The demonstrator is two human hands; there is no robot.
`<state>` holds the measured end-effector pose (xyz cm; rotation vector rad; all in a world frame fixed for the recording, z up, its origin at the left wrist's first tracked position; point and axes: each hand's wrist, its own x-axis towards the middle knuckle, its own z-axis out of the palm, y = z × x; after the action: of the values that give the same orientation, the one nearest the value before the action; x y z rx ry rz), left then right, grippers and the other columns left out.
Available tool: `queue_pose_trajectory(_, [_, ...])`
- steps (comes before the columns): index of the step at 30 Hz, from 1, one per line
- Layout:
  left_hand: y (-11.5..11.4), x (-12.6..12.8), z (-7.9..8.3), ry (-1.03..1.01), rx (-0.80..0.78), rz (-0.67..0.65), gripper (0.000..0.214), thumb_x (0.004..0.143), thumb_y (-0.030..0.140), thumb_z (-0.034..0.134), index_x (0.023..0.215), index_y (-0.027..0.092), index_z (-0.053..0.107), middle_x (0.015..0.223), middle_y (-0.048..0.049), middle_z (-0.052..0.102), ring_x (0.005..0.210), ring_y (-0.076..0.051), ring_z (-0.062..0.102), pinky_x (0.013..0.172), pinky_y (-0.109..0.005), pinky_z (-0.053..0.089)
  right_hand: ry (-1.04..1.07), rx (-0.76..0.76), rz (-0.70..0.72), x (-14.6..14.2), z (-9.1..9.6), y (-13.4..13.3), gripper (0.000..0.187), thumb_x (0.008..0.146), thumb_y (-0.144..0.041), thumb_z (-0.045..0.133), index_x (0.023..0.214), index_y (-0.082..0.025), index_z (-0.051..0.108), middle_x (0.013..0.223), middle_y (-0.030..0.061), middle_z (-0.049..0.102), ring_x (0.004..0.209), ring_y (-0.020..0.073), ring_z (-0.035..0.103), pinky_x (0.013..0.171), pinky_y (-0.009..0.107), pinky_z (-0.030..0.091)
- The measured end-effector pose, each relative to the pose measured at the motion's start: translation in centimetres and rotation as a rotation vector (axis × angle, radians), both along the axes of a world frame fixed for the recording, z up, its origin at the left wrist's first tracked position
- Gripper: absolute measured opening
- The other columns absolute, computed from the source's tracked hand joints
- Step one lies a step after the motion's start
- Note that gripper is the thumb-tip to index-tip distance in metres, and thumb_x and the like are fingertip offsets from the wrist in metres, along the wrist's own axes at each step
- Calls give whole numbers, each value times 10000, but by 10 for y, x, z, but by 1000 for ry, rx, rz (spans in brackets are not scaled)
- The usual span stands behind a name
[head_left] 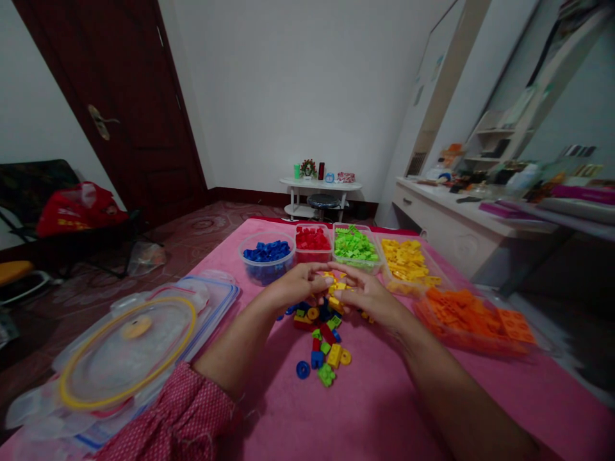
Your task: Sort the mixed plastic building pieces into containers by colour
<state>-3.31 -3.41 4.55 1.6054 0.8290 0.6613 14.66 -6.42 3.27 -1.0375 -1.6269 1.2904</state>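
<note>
Principal item: small cluster of yellow pieces (336, 303), between the two hands, over the far part of a mixed heap (328, 333) at the middle of the pink-covered tabletop (283, 416). Long axis of the cluster: roughly from far edge toward near edge, partly hidden behind fingers; outlines of single pieces too small to tell.

Left hand (305, 282): at the left of the cluster, fingers bent, half closed, thumb toward the yellow. Right hand (372, 296): at the right, loosely arched, forefinger stretched toward the left fingertips, thumb apparently touching the yellow. Gap between hands: narrow. Firm hold by either: cannot tell.

Governing relation, by judgement: yellow tub (403, 286) beyond and to the right of the cluster, toward the far right corner of the tabletop; right hand nearer, left hand on the opposite side of the cluster.

Along the far edge, left to right: round blue tub (266, 276), red tub (314, 256), green tub (359, 264). At the right edge: orange tub (461, 336). At the left edge: clear lids (129, 352), stacked. Nearest the near edge: blue ring (302, 369), yellow brick (334, 355), green piece (327, 375).
</note>
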Motion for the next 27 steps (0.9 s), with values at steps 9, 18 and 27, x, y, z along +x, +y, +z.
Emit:
queue_pose_trajectory(9, [1,11,-6,-11,21,130,616,791,472,596,1272,113,458,605,22,557,474,-87,512,441,-180,391,-76,14,-80,5,10,-2,441,740,-354,643,1143,-191,574,740,-13,598,443,55,484,402,177,376])
queue_pose_trajectory(18, [15,1,-8,-60,34,323,380,794,262,581,1137,98,570,625,15,580,465,-82,515,443,-186,388,-80,75,-585,64,24,14,598,663,-399,675,1204,-186,537,658,-24,584,488,98,540,431,202,438])
queue_pose_trajectory(27, [26,-3,-21,-69,81,367,223,772,215,589,950,103,661,619,10,602,479,-69,513,481,-179,390,-717,256,-776,124,44,56,445,727,-334,608,1131,-149,620,852,92,675,607,189,635,572,314,510])
